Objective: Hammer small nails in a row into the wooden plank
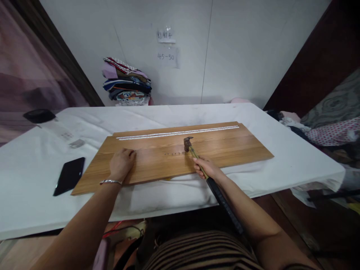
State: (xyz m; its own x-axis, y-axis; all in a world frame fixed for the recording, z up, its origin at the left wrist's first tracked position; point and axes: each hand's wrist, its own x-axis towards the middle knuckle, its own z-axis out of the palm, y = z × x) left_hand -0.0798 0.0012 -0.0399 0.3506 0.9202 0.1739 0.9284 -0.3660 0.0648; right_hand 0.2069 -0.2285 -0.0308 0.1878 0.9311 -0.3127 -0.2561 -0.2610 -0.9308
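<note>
My right hand point(206, 167) is wrapped round the handle of a claw hammer point(188, 143), partway up toward the head. The rusty head is over the middle of a wood-grain board point(242, 144), at the right part of a short row of small nails point(175, 153). The head hides part of that row. My left hand point(122, 164) rests on the board left of the nails, its fingers curled in; whatever they may hold is hidden. Two white strips point(180, 133) with markings run along the board's far side.
The board lies on a table with a white cloth point(295, 165). A black phone point(69, 176) lies left of the board, with a small clear packet point(77, 143) beyond it. Folded clothes point(128, 80) are stacked against the wall behind. Two paper notes point(168, 57) hang on the wall.
</note>
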